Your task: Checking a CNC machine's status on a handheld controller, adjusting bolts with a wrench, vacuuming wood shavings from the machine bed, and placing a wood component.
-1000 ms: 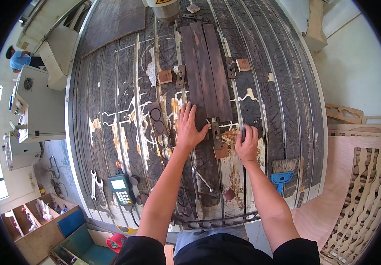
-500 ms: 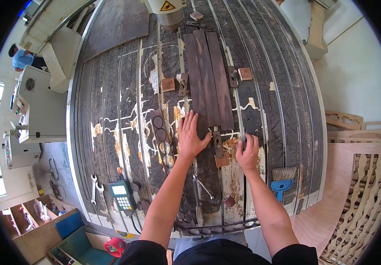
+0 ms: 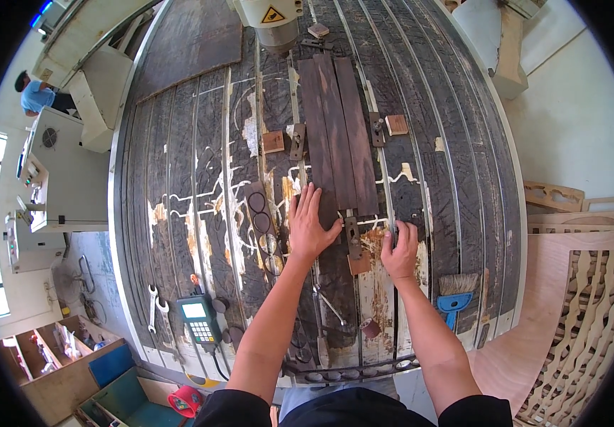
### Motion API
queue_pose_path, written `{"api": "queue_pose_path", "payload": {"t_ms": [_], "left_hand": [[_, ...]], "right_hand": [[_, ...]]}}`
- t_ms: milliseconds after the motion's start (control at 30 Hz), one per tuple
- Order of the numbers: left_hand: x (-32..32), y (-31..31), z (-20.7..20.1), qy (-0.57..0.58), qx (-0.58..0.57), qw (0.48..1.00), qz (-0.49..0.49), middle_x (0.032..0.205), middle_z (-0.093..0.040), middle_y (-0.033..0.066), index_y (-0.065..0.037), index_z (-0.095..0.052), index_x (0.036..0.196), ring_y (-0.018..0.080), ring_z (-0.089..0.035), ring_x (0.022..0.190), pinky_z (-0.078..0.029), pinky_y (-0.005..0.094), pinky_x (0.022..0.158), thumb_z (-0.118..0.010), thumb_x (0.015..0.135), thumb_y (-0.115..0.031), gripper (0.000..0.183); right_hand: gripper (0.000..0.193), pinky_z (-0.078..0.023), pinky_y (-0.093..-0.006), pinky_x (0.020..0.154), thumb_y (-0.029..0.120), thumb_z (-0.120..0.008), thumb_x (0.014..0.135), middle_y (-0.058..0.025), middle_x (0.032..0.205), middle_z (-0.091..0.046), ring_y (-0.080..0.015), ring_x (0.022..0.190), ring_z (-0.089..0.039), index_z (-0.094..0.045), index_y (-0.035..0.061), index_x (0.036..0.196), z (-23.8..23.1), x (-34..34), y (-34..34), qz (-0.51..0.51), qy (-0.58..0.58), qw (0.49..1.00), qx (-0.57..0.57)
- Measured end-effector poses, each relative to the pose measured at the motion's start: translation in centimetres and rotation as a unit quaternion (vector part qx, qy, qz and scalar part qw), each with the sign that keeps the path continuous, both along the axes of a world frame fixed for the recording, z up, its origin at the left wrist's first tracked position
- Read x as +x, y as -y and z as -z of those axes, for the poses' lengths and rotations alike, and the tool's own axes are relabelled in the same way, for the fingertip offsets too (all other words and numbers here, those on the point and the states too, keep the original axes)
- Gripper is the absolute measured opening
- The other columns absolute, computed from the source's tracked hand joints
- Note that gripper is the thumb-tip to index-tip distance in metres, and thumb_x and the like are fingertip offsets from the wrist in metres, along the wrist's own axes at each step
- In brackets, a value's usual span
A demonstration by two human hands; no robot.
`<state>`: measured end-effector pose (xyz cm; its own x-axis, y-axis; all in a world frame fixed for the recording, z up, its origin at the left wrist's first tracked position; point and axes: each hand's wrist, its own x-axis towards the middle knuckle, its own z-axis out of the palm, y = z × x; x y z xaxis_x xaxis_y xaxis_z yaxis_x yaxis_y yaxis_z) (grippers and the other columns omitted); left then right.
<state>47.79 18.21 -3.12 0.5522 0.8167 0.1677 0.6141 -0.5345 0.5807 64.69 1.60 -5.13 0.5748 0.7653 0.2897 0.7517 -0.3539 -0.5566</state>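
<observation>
Three long dark wooden boards (image 3: 337,135) lie side by side on the slotted machine bed (image 3: 456,192). My left hand (image 3: 310,229) rests flat with fingers stretched, touching the near end of the leftmost board. Just right of it, a dark metal clamp plate (image 3: 352,238) sits at the boards' near end, a small wooden block (image 3: 359,265) under its near end. My right hand (image 3: 401,252) is on the bed right of this clamp, fingers curled and thumb close to the index finger. Whatever lies between them is too small to make out.
More clamp plates (image 3: 298,141) with wooden blocks (image 3: 397,124) flank the boards. A machine head (image 3: 273,28) hangs at the far end. Nearer lie a handheld controller (image 3: 201,320), wrenches (image 3: 152,308), a ratchet wrench (image 3: 330,306), a sanding drum (image 3: 370,328) and a blue brush (image 3: 455,302).
The whole view has shifted slightly, the bed and boards now sitting a little lower. Both hands keep nearly the same places and poses.
</observation>
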Motion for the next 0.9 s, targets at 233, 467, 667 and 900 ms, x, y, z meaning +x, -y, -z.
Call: {"api": "queue_pose_path", "payload": {"t_ms": [233,467,667,900], "left_hand": [[0.0,-0.2,0.0,0.015,-0.007,1.000,-0.002,0.147,-0.041,0.0227,0.003,-0.046,0.135,0.0335,-0.034,0.141,-0.019,0.0489,0.118,-0.074,0.072,-0.031,0.077],[-0.1,0.0,0.3,0.031,-0.003,0.999,-0.009,0.146,-0.040,0.0235,0.004,-0.045,0.134,0.0369,-0.033,0.140,-0.020,0.0502,0.118,-0.074,0.071,-0.029,0.077],[-0.1,-0.1,0.4,0.053,0.000,0.999,-0.010,0.144,-0.043,0.0232,0.003,-0.046,0.134,0.0381,-0.035,0.138,-0.022,0.0497,0.117,-0.071,0.072,-0.023,0.072],[-0.4,-0.4,0.9,0.053,0.004,0.999,-0.007,0.146,-0.040,0.0240,0.003,-0.044,0.135,0.0384,-0.034,0.139,-0.020,0.0497,0.117,-0.070,0.074,-0.028,0.073]], "right_hand": [[0.034,-0.046,-0.0471,0.087,0.018,-0.058,0.091,-0.0229,0.111,-0.054,-0.0412,0.101,-0.055,-0.055,-0.0036,0.117,-0.4,-0.1,-0.3,0.003,-0.008,1.000,0.001],[0.034,-0.046,-0.0467,0.086,0.017,-0.059,0.090,-0.0228,0.109,-0.054,-0.0412,0.099,-0.055,-0.055,-0.0038,0.116,-0.6,-0.1,-0.2,0.000,-0.003,1.000,0.001],[0.034,-0.046,-0.0465,0.086,0.016,-0.062,0.089,-0.0227,0.108,-0.053,-0.0408,0.098,-0.055,-0.055,-0.0041,0.115,-0.9,-0.1,-0.2,-0.005,-0.013,1.000,0.018],[0.034,-0.046,-0.0463,0.086,0.018,-0.063,0.089,-0.0219,0.107,-0.054,-0.0402,0.098,-0.055,-0.056,-0.0042,0.115,-1.0,-0.2,-0.4,-0.004,-0.017,1.000,0.018]]}}
